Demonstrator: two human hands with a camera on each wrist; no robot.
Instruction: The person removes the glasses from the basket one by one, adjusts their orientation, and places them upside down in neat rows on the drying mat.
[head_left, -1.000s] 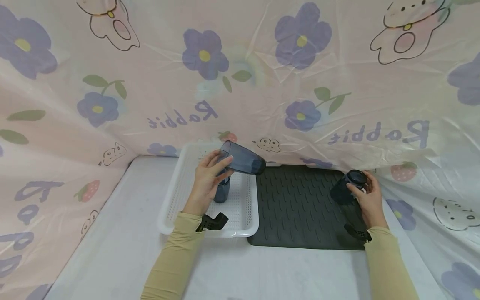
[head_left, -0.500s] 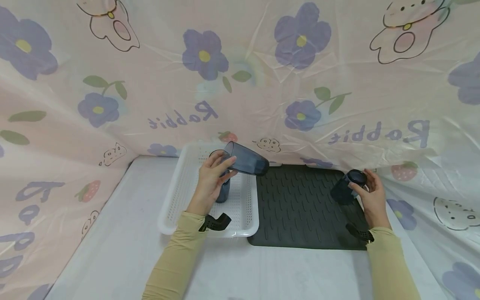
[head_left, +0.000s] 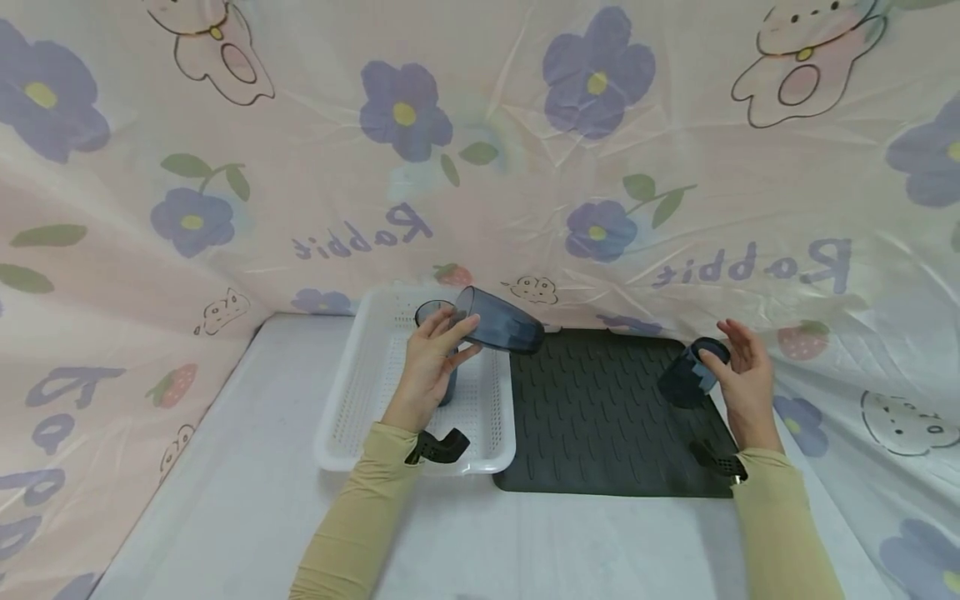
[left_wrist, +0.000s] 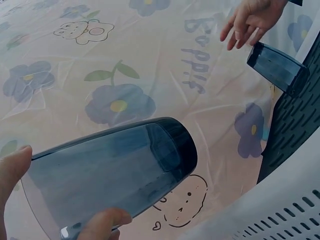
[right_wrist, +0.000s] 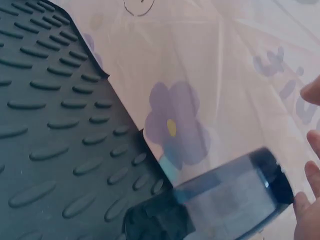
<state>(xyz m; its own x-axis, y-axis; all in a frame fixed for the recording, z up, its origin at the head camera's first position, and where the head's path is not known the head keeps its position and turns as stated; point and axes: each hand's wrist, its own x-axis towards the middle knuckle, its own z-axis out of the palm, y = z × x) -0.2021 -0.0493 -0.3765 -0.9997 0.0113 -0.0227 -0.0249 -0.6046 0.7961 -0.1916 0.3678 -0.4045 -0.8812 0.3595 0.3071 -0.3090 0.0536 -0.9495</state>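
Observation:
My left hand pinches a clear blue-grey plastic tumbler near its rim, above the white basket. This tumbler lies nearly sideways, its thick dark base toward the right. A second tumbler is in the basket, partly hidden behind that hand. My right hand is beside another tumbler, which stands base up at the right end of the black ridged mat. In the right wrist view its fingers are spread, with a fingertip close to the tumbler's base; contact is unclear.
The slotted basket adjoins the mat's left edge on a white-covered table. A printed curtain with flowers and rabbits hangs close behind both and along the sides. Black camera mounts sit on both wrists.
My right fingers have loosened from the tumbler on the mat and lifted off it. My left hand has drifted slightly right with its tumbler, showing more of the second one's rim.

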